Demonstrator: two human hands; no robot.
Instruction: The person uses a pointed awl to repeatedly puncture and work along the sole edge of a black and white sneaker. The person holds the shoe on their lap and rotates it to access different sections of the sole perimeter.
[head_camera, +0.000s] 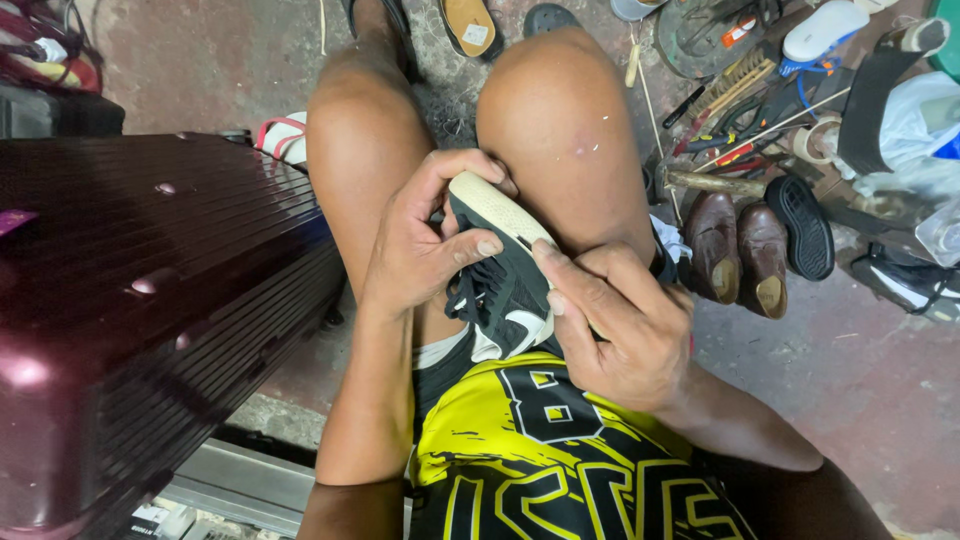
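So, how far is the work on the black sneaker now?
Nothing looks finished yet. In hand: the left hand and right hand grip the black sneaker, pale sole turned up between the knees. Left: the brown shoes lie untouched on the floor.

head cam | looks straight down | close on lap (500, 400)
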